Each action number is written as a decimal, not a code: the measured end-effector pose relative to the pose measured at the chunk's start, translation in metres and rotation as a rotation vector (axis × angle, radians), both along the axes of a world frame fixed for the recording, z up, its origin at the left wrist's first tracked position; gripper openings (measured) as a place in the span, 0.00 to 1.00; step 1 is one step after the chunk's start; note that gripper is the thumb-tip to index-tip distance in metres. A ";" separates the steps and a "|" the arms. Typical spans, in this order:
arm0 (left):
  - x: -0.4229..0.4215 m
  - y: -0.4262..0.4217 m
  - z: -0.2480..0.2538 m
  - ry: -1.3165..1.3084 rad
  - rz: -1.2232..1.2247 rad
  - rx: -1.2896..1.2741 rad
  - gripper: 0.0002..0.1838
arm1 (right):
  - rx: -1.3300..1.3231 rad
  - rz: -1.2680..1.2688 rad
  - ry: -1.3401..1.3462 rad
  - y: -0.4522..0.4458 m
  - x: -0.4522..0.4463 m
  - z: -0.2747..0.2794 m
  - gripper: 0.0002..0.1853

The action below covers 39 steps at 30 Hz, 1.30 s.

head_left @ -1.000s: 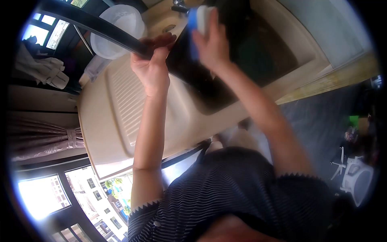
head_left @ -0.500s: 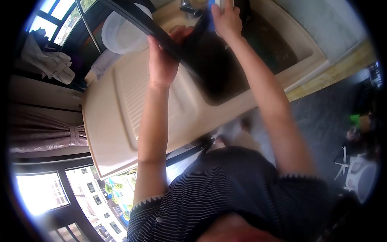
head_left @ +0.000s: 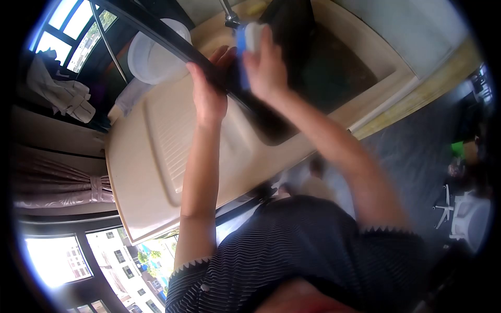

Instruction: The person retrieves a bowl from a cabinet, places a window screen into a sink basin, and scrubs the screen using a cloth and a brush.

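A long black frame bar (head_left: 156, 39) runs diagonally over the sink, with a dark panel (head_left: 284, 31) beside it that looks like part of the same framed piece. My left hand (head_left: 209, 101) is wrapped around the bar, thumb on the near side and fingers behind. In my right hand (head_left: 269, 73) is a scrub brush (head_left: 254, 37) with a white back and blue bristles. Its bristle side faces the bar close to my left hand; motion blur hides whether they touch. Beneath both hands lies the beige sink (head_left: 240, 138), whose basin looks dark inside.
A metal faucet (head_left: 230, 20) stands at the sink's back. A translucent white tub (head_left: 156, 55) rests behind the ridged drainboard (head_left: 172, 141). Light cloth (head_left: 62, 94) hangs at left near a tied curtain (head_left: 62, 182). A white chair (head_left: 469, 221) stands on the grey floor at right.
My right hand has moved left and slightly down with the brush, from over the dark panel to beside the bar. My left hand keeps its hold on the bar.
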<state>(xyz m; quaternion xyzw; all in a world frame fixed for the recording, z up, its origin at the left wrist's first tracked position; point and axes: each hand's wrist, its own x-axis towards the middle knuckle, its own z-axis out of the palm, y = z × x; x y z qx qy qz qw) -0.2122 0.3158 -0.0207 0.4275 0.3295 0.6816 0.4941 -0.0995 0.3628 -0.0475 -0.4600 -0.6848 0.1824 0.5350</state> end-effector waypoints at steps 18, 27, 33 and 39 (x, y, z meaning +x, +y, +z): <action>0.013 -0.003 -0.010 0.139 0.120 0.082 0.27 | -0.105 -0.100 0.015 0.160 0.042 0.003 0.38; 0.019 -0.006 -0.005 0.163 0.166 0.027 0.23 | 0.305 0.282 0.067 0.098 0.046 -0.017 0.42; 0.018 -0.005 -0.009 0.156 0.126 0.075 0.23 | 0.001 -0.175 -0.333 0.318 0.101 0.043 0.29; 0.022 -0.006 -0.007 0.143 0.168 0.062 0.24 | 0.254 0.341 -0.282 0.170 0.086 0.010 0.39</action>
